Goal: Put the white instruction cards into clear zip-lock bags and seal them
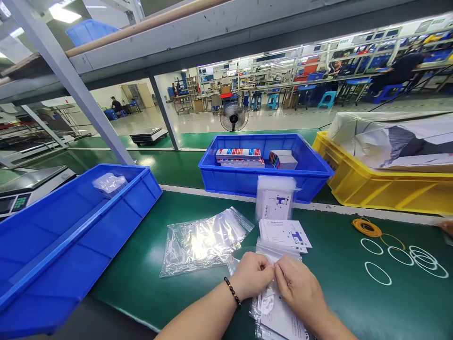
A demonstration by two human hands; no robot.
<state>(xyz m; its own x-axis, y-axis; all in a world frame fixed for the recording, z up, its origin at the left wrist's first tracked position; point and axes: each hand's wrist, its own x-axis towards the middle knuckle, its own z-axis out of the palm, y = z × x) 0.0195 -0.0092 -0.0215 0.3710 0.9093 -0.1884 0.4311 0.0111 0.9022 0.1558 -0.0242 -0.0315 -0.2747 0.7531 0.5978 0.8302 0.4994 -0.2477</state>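
My left hand (pixel 252 275), a beaded bracelet at its wrist, is closed in a pinch close to my right hand (pixel 300 289). Both hold the edge of a clear zip bag (pixel 266 302), which lies over a stack of bagged white printed leaflets. My fingers partly hide the bag's edge. Just beyond them rests a pile of white leaflets (pixel 283 232) with a purple print. More bagged leaflets (pixel 274 204) lean against the blue bin behind. Left of my hands, a stack of empty clear bags (pixel 208 238) lies flat on the green table.
A blue bin (pixel 230 182) with printed boxes stands ahead. At left is another blue bin (pixel 76 250), beside a scale (pixel 35 186). On the right, a yellow bin (pixel 396 191) stands beyond white rings (pixel 378 274) and yellow rubber bands (pixel 366 228). A shelf beam (pixel 226 33) crosses above.
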